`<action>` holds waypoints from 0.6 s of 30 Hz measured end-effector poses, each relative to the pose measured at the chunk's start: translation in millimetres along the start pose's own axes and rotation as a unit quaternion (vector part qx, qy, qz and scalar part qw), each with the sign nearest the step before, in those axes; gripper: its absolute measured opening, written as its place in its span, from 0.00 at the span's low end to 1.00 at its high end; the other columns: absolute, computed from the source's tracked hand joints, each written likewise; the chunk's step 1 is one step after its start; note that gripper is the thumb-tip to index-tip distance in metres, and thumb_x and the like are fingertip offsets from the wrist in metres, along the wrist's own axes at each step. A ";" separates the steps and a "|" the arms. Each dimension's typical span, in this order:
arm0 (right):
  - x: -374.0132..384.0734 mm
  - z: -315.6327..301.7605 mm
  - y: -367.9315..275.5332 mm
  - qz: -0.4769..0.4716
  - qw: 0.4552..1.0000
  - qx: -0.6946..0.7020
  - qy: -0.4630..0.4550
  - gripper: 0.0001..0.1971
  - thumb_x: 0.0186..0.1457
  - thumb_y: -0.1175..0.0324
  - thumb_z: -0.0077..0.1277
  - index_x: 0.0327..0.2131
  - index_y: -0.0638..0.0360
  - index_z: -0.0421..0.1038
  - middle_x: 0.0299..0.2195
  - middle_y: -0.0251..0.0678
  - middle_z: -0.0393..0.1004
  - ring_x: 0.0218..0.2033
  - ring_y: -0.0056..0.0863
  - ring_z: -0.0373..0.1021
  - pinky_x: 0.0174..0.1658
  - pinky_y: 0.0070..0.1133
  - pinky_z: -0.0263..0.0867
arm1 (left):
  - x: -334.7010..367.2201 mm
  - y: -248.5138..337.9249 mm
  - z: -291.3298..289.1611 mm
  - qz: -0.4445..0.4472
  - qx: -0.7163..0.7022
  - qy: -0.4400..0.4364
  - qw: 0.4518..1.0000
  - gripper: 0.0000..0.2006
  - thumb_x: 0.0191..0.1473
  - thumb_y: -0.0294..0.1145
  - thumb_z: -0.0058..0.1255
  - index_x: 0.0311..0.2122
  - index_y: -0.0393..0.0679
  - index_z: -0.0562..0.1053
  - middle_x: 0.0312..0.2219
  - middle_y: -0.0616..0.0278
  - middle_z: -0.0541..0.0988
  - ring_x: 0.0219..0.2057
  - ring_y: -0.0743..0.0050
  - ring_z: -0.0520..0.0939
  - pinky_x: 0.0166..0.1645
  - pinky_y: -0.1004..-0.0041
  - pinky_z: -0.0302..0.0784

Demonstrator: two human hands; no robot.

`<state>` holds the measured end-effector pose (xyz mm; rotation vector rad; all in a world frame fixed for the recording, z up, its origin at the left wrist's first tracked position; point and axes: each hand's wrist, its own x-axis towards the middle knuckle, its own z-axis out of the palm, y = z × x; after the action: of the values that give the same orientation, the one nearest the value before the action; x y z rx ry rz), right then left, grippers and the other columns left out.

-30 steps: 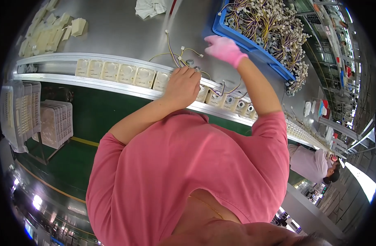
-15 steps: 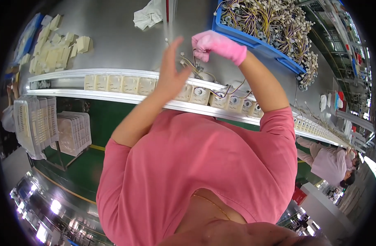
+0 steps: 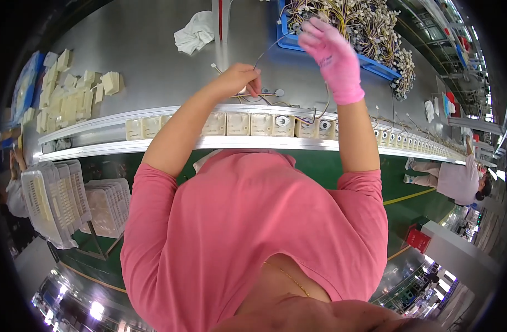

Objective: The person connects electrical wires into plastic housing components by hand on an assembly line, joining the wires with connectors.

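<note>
My bare left hand (image 3: 239, 81) is closed, with fingertips pinched on a thin wire harness (image 3: 265, 50) above the metal table. From there the dark wire arcs up toward my right hand (image 3: 335, 58), which wears a pink glove. Its fingers are curled and slightly blurred at the wire's far end, in front of the blue bin (image 3: 364, 63). Below my left hand, a loose harness with small round metal parts (image 3: 279, 92) lies by the rail. Cream square plastic housings (image 3: 238, 124) stand in a row in the metal track; some to the right hold round metal parts with wires.
Tangled wire harnesses (image 3: 369, 27) fill the bin and spill over its right corner. Cream blocks (image 3: 71, 105) are piled at the left, and a white cloth (image 3: 195, 33) lies beside an upright post. White plastic baskets (image 3: 57, 202) stand lower left. Another person (image 3: 458, 182) is at far right.
My right hand has moved up and right to the bin, its fist loosening somewhat. My left hand has gone from spread fingers to a pinch, and the wire now stretches between the hands.
</note>
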<state>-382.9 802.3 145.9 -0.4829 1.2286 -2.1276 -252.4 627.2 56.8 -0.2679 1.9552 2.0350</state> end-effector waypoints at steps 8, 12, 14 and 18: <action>-76.7 48.0 81.8 0.124 0.693 -0.710 0.024 0.20 0.47 0.55 0.51 0.41 0.55 0.68 0.26 0.37 0.74 0.32 0.37 0.71 0.36 0.27 0.66 | -15.5 -1.8 46.0 0.065 -0.357 0.144 0.921 0.16 0.60 0.37 0.32 0.45 0.36 0.65 0.44 0.52 0.74 0.45 0.68 0.74 0.46 0.71 0.69; -67.0 42.5 81.7 0.096 0.796 -0.594 0.070 0.16 0.45 0.60 0.54 0.36 0.56 0.67 0.26 0.37 0.73 0.28 0.37 0.71 0.33 0.30 0.66 | -17.9 -0.4 53.1 0.102 -0.351 0.169 0.915 0.15 0.59 0.39 0.36 0.39 0.38 0.69 0.36 0.56 0.75 0.37 0.74 0.75 0.38 0.77 0.67; -70.0 38.9 84.0 -0.002 0.774 -0.629 0.064 0.17 0.43 0.64 0.55 0.38 0.55 0.67 0.27 0.37 0.73 0.28 0.35 0.71 0.33 0.29 0.66 | -14.5 -3.8 44.1 0.090 -0.301 0.211 0.926 0.14 0.57 0.39 0.39 0.33 0.38 0.71 0.30 0.58 0.76 0.31 0.76 0.76 0.32 0.79 0.66; -69.7 21.6 86.4 -0.294 0.608 -0.737 -0.023 0.23 0.38 0.74 0.56 0.43 0.53 0.66 0.29 0.35 0.73 0.28 0.31 0.72 0.33 0.26 0.67 | -21.9 -5.8 22.9 -0.050 -0.194 0.039 0.979 0.15 0.54 0.40 0.44 0.21 0.41 0.69 0.16 0.63 0.73 0.18 0.75 0.73 0.23 0.77 0.65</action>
<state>-290.0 803.8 81.6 -1.7611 2.8897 -0.8313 -228.1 648.1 60.0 -0.5292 1.5344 2.3547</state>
